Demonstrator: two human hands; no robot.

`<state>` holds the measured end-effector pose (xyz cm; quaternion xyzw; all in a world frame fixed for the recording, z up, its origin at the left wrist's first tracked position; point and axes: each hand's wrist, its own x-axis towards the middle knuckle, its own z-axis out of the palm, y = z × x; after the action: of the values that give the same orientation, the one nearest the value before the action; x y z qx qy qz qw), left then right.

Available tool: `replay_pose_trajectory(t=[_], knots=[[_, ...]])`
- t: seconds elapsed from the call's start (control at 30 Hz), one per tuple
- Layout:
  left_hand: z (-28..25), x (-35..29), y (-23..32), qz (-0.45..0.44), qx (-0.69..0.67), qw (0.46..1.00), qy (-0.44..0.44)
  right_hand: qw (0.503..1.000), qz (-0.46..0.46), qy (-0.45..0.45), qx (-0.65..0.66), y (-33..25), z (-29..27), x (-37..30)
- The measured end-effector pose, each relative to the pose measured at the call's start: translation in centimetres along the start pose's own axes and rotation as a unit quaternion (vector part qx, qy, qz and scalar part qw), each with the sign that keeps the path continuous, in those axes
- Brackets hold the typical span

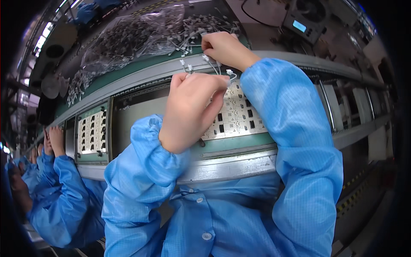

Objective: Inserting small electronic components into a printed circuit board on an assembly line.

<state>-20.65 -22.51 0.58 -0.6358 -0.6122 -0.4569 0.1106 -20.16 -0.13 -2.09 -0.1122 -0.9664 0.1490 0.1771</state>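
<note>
My left hand (192,107) is closed around several short white connector cables, whose white plugs (190,67) stick out past its fingers. Below and beside it lies a panel of white circuit boards (237,115) with black parts, set in a green carrier (239,144) on the rail line. Farther off, my right hand (227,49) is curled in a pinch at the near edge of a heap of cables (205,25). White wires run from around its fingertips, which are partly hidden.
A clear plastic bag (128,38) full of cables lies across the green-edged shelf. Another board panel (91,132) sits in a carrier to the left. Beyond it, a co-worker's hands (55,139) work at the line. A grey device with a lit screen (299,26) stands far right.
</note>
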Motion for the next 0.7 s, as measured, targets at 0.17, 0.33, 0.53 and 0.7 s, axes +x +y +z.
replay_pose_trajectory(t=[0.17, 0.33, 0.53, 0.7], knots=[[1.2, -0.3, -0.3, 0.079, 0.157, 0.984, -0.039, 0.993, 0.013, 0.105, 0.054, 1.1, -0.1, -0.4], [1.2, 1.5, -0.4, 0.098, 0.237, 0.965, 0.052, 0.980, -0.028, 0.161, 0.117, 2.8, -4.7, -0.3], [3.0, -0.9, 0.4, 0.034, 0.306, 0.947, -0.091, 0.927, 0.045, 0.205, 0.311, 2.3, -8.0, -1.4], [3.0, -0.9, 1.2, -0.015, 0.275, 0.946, -0.171, 0.927, 0.026, 0.256, 0.272, 4.0, -8.9, -4.6]])
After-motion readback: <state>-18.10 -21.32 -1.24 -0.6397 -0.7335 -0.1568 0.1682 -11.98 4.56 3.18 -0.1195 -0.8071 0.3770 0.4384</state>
